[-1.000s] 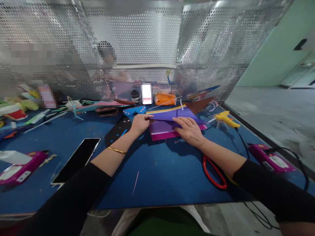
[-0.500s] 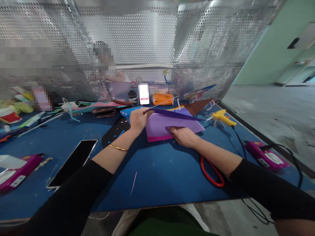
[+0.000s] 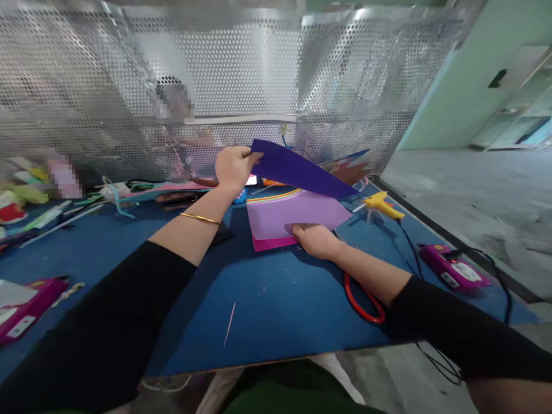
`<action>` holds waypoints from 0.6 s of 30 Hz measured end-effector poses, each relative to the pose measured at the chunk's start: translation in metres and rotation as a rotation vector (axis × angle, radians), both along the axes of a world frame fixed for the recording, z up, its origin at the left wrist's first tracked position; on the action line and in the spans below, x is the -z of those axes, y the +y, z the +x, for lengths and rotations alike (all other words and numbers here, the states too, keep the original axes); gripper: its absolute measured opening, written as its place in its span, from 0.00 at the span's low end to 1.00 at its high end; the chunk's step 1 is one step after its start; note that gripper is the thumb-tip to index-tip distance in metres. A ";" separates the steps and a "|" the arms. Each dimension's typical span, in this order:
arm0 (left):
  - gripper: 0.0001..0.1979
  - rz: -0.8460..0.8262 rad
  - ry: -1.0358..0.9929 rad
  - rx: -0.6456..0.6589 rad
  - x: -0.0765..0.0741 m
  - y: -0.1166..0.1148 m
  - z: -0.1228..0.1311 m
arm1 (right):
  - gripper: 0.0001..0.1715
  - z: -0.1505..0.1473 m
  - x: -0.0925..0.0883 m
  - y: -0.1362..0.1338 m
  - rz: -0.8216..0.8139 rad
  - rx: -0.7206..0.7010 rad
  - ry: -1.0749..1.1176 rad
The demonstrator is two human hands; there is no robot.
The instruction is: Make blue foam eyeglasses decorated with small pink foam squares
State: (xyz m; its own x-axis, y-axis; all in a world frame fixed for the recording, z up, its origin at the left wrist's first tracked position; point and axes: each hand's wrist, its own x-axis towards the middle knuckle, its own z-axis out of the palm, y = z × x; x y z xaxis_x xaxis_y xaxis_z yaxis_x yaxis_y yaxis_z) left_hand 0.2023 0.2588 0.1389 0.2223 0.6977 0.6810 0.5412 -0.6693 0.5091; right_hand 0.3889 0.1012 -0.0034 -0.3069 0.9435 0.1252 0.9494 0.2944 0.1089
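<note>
My left hand (image 3: 235, 168) pinches the left corner of a dark purple sheet (image 3: 297, 171), which is raised and slopes down to the right. Below it lies a stack topped by a light purple sheet (image 3: 288, 214), with a magenta sheet (image 3: 269, 244) showing at its lower edge and several coloured edges along its top. The fingers of my right hand (image 3: 319, 241) are closed on the front edge of this stack, thumb on top. Red scissor handles (image 3: 360, 305) show partly beneath my right forearm.
A yellow glue gun (image 3: 382, 204) and a magenta power box (image 3: 452, 267) sit on the right. Another magenta box (image 3: 32, 305) is at the left. Mixed craft pieces line the back, before a perforated metal panel (image 3: 241, 69).
My left hand has risen and lifted the dark purple sheet off the stack, uncovering the coloured edges behind the light purple sheet. My right hand stays at the stack's front edge. The view has shifted slightly.
</note>
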 end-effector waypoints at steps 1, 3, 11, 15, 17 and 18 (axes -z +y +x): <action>0.15 0.004 -0.005 -0.007 -0.005 0.002 0.002 | 0.21 0.000 -0.001 0.000 -0.001 -0.001 0.002; 0.15 0.005 -0.015 -0.032 -0.013 0.006 0.004 | 0.21 -0.001 -0.001 -0.001 -0.001 -0.004 0.009; 0.15 -0.007 -0.014 -0.053 -0.023 0.015 0.010 | 0.21 -0.001 -0.005 -0.004 -0.006 -0.046 0.068; 0.14 -0.010 0.047 0.034 -0.012 0.001 0.011 | 0.23 0.009 -0.015 -0.002 0.005 -0.098 0.126; 0.13 -0.017 0.090 0.076 -0.004 -0.007 0.010 | 0.22 0.021 -0.020 0.004 0.026 -0.068 0.145; 0.13 -0.025 0.117 0.098 0.000 -0.012 0.009 | 0.21 0.027 -0.021 0.008 0.041 -0.030 0.147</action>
